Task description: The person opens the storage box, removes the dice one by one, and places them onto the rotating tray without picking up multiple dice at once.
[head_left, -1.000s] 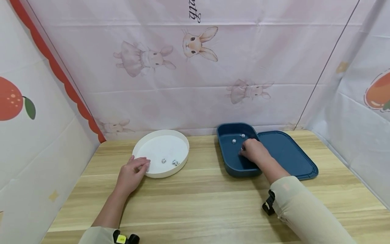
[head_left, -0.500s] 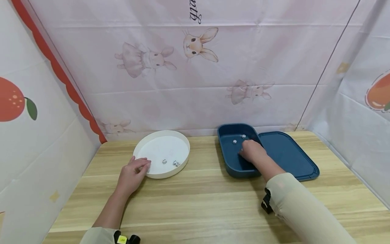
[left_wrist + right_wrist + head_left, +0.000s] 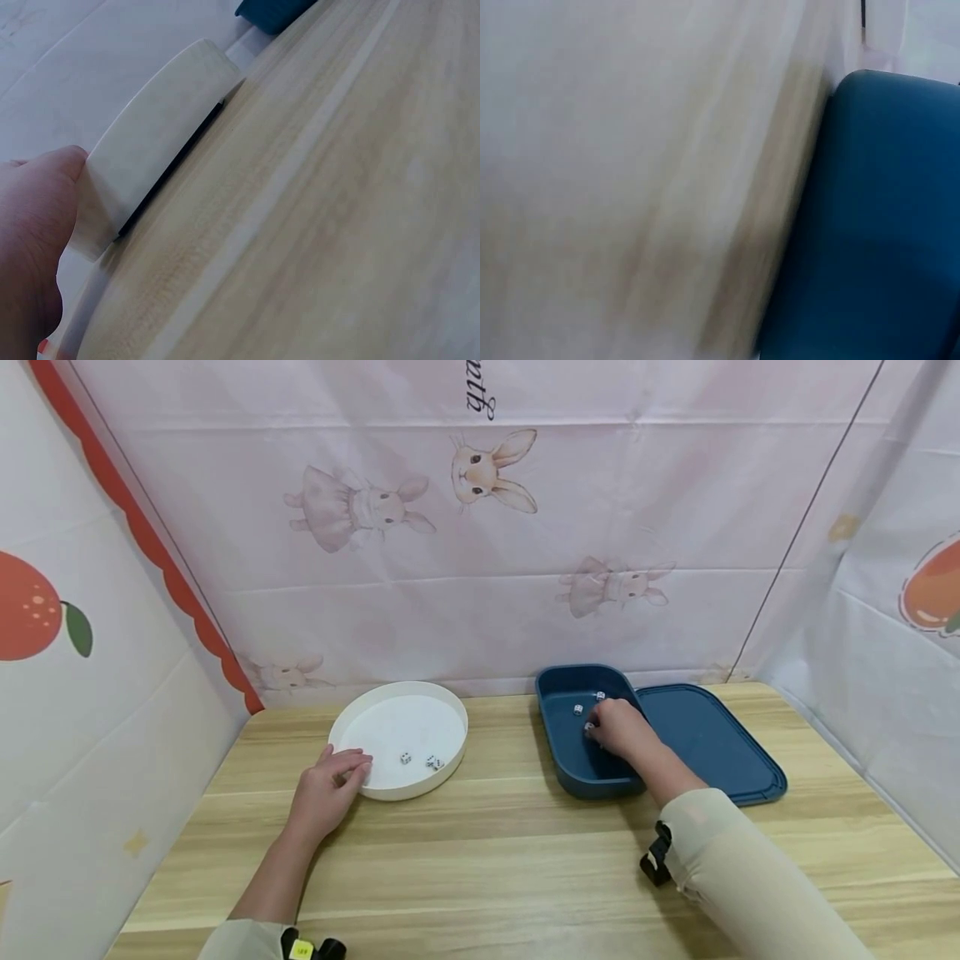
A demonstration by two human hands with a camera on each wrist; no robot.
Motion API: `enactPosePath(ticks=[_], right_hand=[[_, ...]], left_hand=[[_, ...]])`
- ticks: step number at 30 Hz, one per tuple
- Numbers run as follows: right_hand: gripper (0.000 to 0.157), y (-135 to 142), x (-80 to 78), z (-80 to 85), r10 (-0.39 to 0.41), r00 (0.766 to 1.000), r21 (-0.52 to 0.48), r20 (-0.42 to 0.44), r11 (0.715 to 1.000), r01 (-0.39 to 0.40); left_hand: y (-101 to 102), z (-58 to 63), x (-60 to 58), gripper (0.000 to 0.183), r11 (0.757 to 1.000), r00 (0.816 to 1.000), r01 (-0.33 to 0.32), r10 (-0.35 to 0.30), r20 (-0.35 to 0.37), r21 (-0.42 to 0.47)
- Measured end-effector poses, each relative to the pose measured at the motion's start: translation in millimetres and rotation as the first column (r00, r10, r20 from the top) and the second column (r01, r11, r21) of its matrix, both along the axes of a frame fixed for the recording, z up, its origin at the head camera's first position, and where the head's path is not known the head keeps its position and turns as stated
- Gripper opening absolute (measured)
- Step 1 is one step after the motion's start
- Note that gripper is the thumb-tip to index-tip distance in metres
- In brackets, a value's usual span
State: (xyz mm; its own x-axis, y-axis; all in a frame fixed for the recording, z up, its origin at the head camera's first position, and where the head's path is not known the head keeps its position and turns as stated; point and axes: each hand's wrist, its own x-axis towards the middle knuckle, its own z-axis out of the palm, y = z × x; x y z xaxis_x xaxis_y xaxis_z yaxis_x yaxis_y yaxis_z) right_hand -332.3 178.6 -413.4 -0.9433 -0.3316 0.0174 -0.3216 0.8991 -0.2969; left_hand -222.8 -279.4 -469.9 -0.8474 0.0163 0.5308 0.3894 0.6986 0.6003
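Brought into view since the earlier frame, one die was pinched by the right grip inside the blue box, near two other dice. White tray, with three dice inside, was touched at its rim by the relaxed left grip.

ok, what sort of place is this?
Probably a small staged recording booth: a wood-grain table, a rabbit-print backdrop hung behind it, and a fruit-print side sheet with another opposite.

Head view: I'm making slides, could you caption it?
Left hand at a white tray, right hand in a blue box, dice in both.
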Motion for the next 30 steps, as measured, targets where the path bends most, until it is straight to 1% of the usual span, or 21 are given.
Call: enactPosePath(ticks=[4,6,9,12,15,19,22,25,29,30], right_hand=[[0.018,1,0.2,0.2,0.01,1.0,-0.114,0.0,0.993,-0.01],[0.022,1,1.1,0.7,0.012,1.0,-0.179,0.007,0.984,-0.01],[0.027,-1,4.0,4.0,-0.002,0.999,-0.272,0.037,0.962,0.012],[0.031,-3,7.3,8.0,-0.015,0.997,-0.357,0.076,0.933,0.041],[0.033,-7,9.6,11.1,-0.021,0.994,-0.434,0.105,0.898,0.065],[0.036,-14,11.8,14.2,-0.008,0.993,-0.517,0.119,0.853,0.069],[0.037,-21,13.8,17.8,0.0,0.991,-0.569,0.133,0.819,0.076],[0.037,-31,16.6,23.0,0.009,0.987,-0.62,0.162,0.779,0.095],[0.035,-48,20.8,28.6,0.017,0.981,-0.667,0.191,0.736,0.117],[0.035,-52,22.0,29.4,0.019,0.981,-0.673,0.194,0.73,0.119]], left_hand=[[0,0.0,0.1,0.012,1.0,1.0,0.0,0.0,0.004,0.005],[0,0.1,0.2,0.012,1.0,1.0,0.001,-0.001,0.006,0.006],[-1,0.2,-0.2,0.012,1.0,1.0,-0.001,0.001,0.004,0.004],[-1,0.6,-0.3,0.012,1.0,1.0,-0.002,0.002,0.006,0.005],[-1,0.9,-0.2,0.012,1.0,1.0,-0.002,0.002,0.009,0.005],[-2,-0.6,-0.6,0.012,1.0,1.0,0.002,-0.002,0.005,0.004],[-2,-0.3,-0.3,0.012,1.0,1.0,0.004,-0.004,0.002,0.007],[-1,0.6,-0.2,0.012,1.0,1.0,0.004,-0.004,0.002,0.007],[-2,0.4,-1.2,0.012,1.0,1.0,0.007,-0.007,-0.005,0.0],[-2,0.7,-1.2,0.012,1.0,1.0,0.008,-0.008,-0.005,0.0]])
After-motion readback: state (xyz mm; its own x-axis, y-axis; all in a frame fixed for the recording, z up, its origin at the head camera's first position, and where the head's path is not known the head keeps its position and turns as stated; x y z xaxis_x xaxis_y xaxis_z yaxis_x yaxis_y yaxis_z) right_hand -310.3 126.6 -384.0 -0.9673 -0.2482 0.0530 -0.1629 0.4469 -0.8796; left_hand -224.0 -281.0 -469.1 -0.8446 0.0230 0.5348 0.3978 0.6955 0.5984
